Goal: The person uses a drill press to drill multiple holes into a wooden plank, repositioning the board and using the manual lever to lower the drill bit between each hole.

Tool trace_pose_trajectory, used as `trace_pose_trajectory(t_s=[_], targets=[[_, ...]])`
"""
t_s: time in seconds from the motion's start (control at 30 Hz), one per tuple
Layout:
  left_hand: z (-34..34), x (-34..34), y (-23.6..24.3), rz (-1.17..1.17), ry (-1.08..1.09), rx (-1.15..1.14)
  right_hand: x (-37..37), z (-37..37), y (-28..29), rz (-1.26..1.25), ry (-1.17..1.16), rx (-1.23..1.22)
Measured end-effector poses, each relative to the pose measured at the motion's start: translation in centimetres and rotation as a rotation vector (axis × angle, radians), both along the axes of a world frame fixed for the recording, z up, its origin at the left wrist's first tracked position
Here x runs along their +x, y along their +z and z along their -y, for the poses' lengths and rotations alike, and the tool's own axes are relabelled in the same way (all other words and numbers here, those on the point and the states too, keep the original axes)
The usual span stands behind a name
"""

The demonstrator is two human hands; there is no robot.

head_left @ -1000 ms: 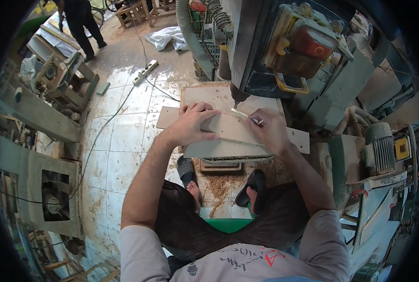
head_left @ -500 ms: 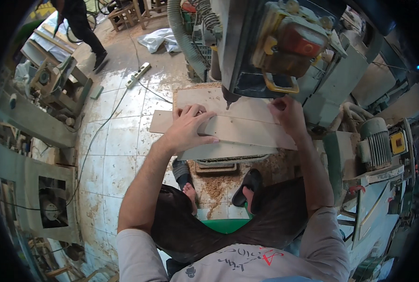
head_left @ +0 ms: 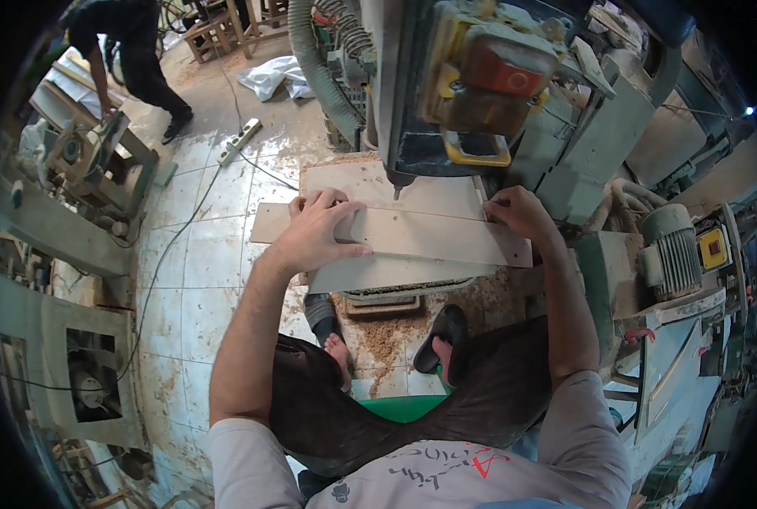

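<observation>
A long, narrow wooden board (head_left: 433, 235) lies across the drill press table. My left hand (head_left: 315, 227) grips its left part, thumb on the near edge and fingers curled over the far side. At the board's right end, my right hand (head_left: 518, 214) is closed, its fingertips pinched at the far edge. Just beyond the board hangs the drill chuck with its bit (head_left: 399, 187), apart from the narrow board. Beneath lies a wider pale sheet (head_left: 344, 180), which shows on the far side. A small dark hole shows near the board's middle.
The drill press head with a red-and-yellow switch box (head_left: 501, 76) rises over the work. A motor (head_left: 671, 250) stands at right. A power strip (head_left: 240, 142) and its cable lie on the tiled floor. Sawdust (head_left: 387, 343) lies between my feet. Another person (head_left: 136, 51) stands far left.
My right hand has come down slightly toward the board's far edge, and its fingers have settled there. My left hand keeps its hold. The person at far left now reaches down toward a machine.
</observation>
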State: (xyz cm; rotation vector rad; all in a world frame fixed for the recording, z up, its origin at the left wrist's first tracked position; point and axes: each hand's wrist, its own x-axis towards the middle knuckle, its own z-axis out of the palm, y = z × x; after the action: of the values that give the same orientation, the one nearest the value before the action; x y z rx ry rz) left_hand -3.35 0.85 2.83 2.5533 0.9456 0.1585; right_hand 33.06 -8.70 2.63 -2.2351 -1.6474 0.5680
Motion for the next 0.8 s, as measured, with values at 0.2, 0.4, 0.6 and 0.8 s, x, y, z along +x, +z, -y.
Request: trace_pose_trajectory(t_s=[0.2,0.4,0.6,0.8], targets=[[0.8,1.1,-0.3,0.073,-0.005,0.048,-1.4,0.1,1.1,-0.055,-0.043,0.355],[-0.6,1.3,-1.9,0.139,-0.029,0.081,-1.9,-2.0,8.4,-0.636,-0.063,0.827],[-1.0,2.0,-1.8,0.131,-0.044,0.094,2.2,-9.0,22.5,-1.314,-0.279,1.273],[-1.3,1.7,-2.2,0.123,-0.021,0.117,1.5,-8.3,25.6,-1.144,-0.154,1.43]])
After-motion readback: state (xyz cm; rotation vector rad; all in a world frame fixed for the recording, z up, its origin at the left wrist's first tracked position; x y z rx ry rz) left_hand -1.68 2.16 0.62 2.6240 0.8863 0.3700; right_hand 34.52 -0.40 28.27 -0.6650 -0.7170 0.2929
